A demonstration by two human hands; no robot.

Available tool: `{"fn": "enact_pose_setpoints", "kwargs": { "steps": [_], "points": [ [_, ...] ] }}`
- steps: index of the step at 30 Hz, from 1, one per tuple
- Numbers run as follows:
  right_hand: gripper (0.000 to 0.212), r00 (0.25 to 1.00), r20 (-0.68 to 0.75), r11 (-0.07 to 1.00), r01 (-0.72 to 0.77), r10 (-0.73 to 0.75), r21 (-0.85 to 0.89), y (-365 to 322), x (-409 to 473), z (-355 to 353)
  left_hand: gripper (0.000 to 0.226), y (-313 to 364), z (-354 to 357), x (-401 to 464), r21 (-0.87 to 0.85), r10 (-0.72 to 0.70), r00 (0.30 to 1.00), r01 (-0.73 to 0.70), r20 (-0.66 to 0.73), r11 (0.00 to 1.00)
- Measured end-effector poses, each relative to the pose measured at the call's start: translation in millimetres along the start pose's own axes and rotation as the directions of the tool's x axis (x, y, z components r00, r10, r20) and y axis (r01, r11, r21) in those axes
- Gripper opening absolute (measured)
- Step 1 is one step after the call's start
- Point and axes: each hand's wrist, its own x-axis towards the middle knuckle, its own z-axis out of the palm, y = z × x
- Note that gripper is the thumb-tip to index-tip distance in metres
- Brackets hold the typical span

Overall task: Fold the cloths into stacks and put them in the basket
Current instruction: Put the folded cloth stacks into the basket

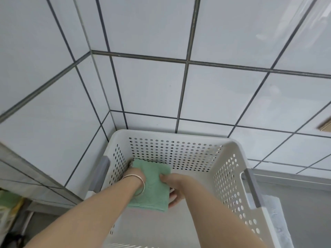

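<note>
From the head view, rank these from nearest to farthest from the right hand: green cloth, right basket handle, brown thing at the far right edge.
1. Green cloth, held in the right hand.
2. Right basket handle, on the right rim.
3. Brown thing, on the floor, far right.

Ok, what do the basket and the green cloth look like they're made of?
The basket looks like moulded white plastic with a smooth matte finish: its walls carry even rows of punched holes, and grey handles sit at both sides. The green cloth looks like soft, fuzzy microfibre or terry with a zigzag-cut edge; the exact fibre can't be told. Both hands hold it inside the basket.
</note>
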Motion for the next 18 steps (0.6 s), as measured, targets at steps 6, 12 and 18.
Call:
{"fn": "enact_pose_setpoints", "kwargs": {
  "steps": [6, 12, 18],
  "points": [
    [0.043, 0.993, 0.029, 0.992, 0.111, -0.113, 0.068, 0, -9, 7, 0.070, -5, 13, -10, 0.223, 0.204, 0.942, -0.146, -0.267, 0.964],
    [0.048, 0.854, -0.303, 0.801, 0.197, -0.423, -0.565, -1, -25, 12, 0.102, -12, 23, -3, 0.521, 0.352, 0.936, -0.310, 0.020, 0.795],
    [0.083, 0.654, 0.117, -0.007, 0.168, -0.748, -0.986, 11, -30, 18, 0.115, -17, 23, 3, 0.518, 0.242, 0.966, -0.255, 0.093, 0.817]
  ]
}}
